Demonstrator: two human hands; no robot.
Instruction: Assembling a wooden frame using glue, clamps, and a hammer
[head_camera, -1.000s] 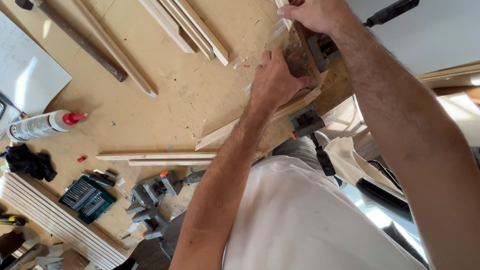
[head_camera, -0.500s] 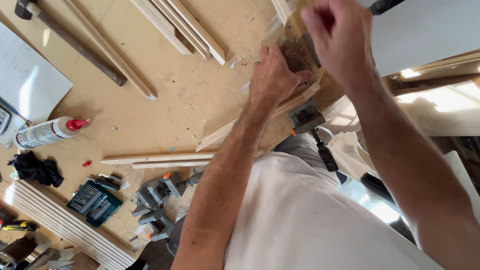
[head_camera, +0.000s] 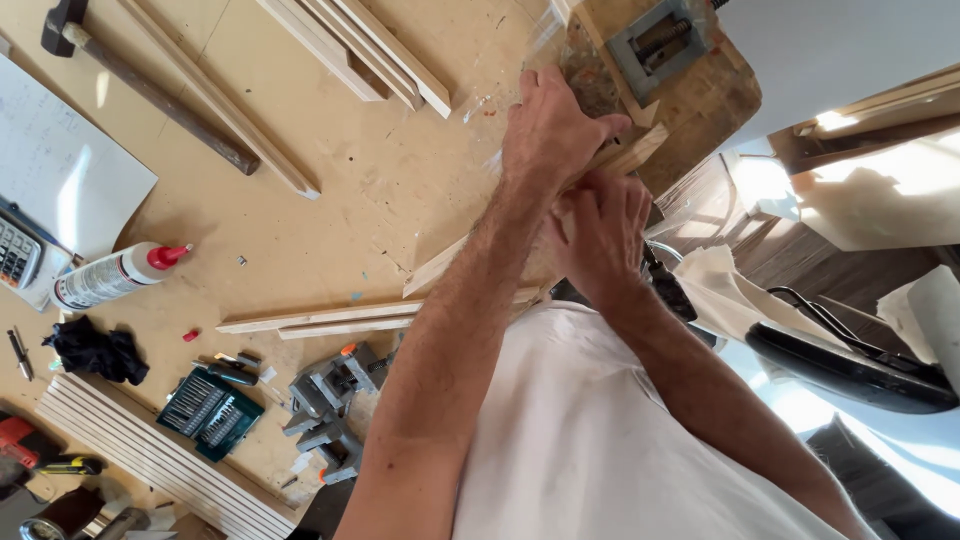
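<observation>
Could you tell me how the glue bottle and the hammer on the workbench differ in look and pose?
The glue bottle is pale and rounded with a red cap; the hammer is dark, with a long thin handle and a black head. The glue bottle lies next to the calculator at the left edge; the hammer lies near the top left corner, alongside a wooden strip. Both lie flat on the workbench, away from both hands.

A pale plywood workbench (head_camera: 330, 190) fills most of the view, its surface scuffed and speckled. Bright sunlight falls from the right, glaring on white sheets (head_camera: 890, 190) and lighter panels there. Beyond the bench edge, dark wood-plank flooring (head_camera: 760, 260) shows in shadow. A white wall or board (head_camera: 840, 50) stands at the upper right, and a black curved chair part (head_camera: 850, 365) sits lower right.
</observation>
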